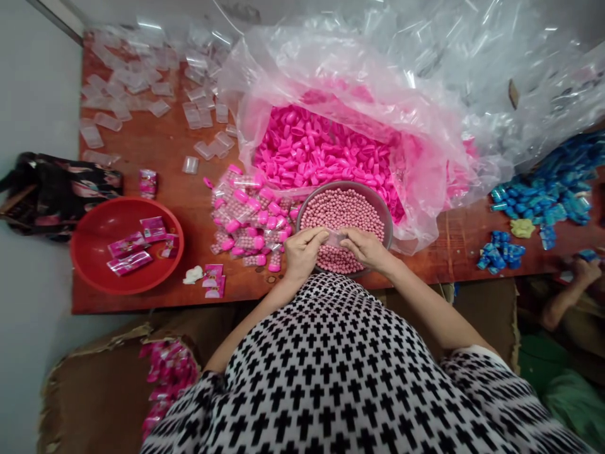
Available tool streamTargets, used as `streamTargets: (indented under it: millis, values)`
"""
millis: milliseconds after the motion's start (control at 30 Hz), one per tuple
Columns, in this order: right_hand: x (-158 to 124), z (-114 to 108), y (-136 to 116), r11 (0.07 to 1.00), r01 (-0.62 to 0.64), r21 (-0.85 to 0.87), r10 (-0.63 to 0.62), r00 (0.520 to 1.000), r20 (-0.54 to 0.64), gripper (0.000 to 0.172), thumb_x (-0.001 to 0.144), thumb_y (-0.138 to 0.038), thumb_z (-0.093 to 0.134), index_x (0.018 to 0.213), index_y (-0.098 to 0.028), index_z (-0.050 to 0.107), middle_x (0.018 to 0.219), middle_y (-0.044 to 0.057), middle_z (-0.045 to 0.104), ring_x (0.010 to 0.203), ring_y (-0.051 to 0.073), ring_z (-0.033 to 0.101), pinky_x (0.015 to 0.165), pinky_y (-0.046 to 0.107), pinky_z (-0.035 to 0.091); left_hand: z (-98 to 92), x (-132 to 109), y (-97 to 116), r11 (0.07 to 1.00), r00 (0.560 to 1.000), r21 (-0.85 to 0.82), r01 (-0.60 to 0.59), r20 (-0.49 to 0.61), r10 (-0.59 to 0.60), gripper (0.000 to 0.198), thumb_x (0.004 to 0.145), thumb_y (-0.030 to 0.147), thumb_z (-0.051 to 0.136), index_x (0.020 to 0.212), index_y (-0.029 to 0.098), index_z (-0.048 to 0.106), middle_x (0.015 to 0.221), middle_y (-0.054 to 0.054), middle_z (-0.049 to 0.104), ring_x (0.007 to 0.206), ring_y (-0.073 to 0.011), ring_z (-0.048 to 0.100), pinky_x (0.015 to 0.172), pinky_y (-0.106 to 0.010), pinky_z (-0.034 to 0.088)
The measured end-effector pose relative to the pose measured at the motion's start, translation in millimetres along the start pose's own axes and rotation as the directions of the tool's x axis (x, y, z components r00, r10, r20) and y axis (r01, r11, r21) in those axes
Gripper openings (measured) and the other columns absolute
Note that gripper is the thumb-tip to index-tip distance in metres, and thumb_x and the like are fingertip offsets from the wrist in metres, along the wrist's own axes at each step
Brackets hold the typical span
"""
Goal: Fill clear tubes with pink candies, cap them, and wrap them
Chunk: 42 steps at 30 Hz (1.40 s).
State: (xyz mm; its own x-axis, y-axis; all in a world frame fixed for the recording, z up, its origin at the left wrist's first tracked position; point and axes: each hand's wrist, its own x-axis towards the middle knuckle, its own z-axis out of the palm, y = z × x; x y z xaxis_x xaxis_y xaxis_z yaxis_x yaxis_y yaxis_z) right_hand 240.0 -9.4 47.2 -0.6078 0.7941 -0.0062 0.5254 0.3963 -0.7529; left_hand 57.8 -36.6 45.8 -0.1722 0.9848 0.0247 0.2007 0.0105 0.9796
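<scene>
Reddish-brown wood makes up the counter [174, 151], with a pale wall along its left side. At the near edge a grey bowl [389, 222] is set, filled with small pink beads [343, 213]. Over the bowl's near side a small clear pouch [336, 238] is held between the left hand [302, 252] and the right hand [366, 247]. Each hand is pinched tight on one end of it, thumb against fingertips. Whether its mouth is parted, or anything lies inside, cannot be told.

Just left of the bowl a heap of filled pouches [246, 221] is spread. Behind the bowl, pink caps [312, 151] are piled in a big plastic bag [265, 82]. Empty pouches [127, 82] are scattered over the far left corner, and a red basin [94, 227] with pink sachets [130, 246] sits at the left. Blue pieces [548, 195] lie to the right, near another person's hand [586, 272].

The pouch is judged best handled directly above the bowl, so that any dropped bead lands among the rest and does not roll across the counter. The film looks thin and slippery, so a light pinch at its edges is advised, lest the mouth be crushed flat.
</scene>
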Motion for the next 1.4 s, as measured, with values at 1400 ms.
streamTargets:
  millis: [1400]
  values:
    - [33.2,41.8,88.0,0.843,-0.279,0.46,0.314,0.949,-0.001,0.029,0.073,-0.031,0.064,0.098,-0.017,0.06,0.086,0.0,0.064,0.079,0.014,0.059,0.077,0.029,0.048,8.1,16.3,-71.2,0.909,0.946,0.365,-0.203,0.312,0.086,0.031,0.088,0.031,0.055,0.114,0.016,0.06,0.104,-0.01,0.068,0.095,-0.0185,0.064,0.087,-0.032,0.05]
